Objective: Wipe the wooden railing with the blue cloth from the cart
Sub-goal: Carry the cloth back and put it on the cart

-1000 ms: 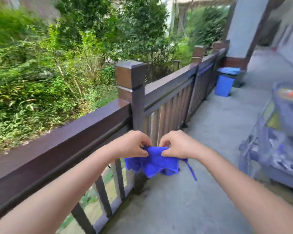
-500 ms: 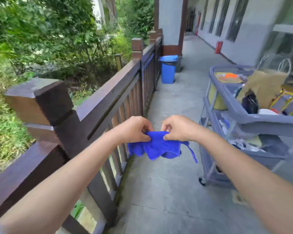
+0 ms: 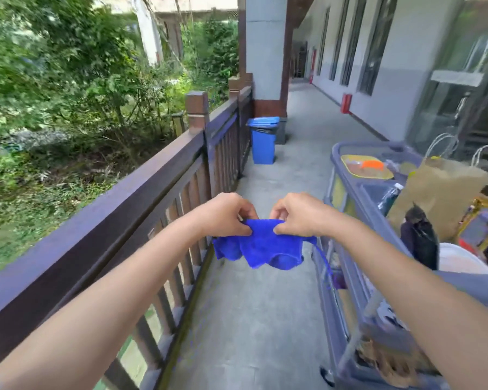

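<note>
Head view: only cam, looks fwd/down along a walkway.
Cloth: blue cloth [image 3: 258, 249] at frame centre, off the cart [image 3: 378, 175], hanging bunched in mid-air over the floor [image 3: 245, 319]; thin loop/strap dangles at its right edge.
Left hand [image 3: 226, 218]: pinched closed on cloth's top edge, left side.
Right hand [image 3: 299, 215]: pinched closed on same top edge, just beside left hand; looks like it's being spread or folded, can't tell which.
Railing: wooden railing [image 3: 119, 218] runs from lower left up to centre; cloth near it but apart, no contact w/ top rail.
Cart: right side of frame, loaded w/ a paper bag [image 3: 445, 198] & other bits.
Done: fetching the cloth, judging by both hands on it.
Left: all wiping. Rail not yet touched; cloth needs to go down on the top rail & run along it.
Bkgd: blue bin [image 3: 262, 139] upper centre by a post.
</note>
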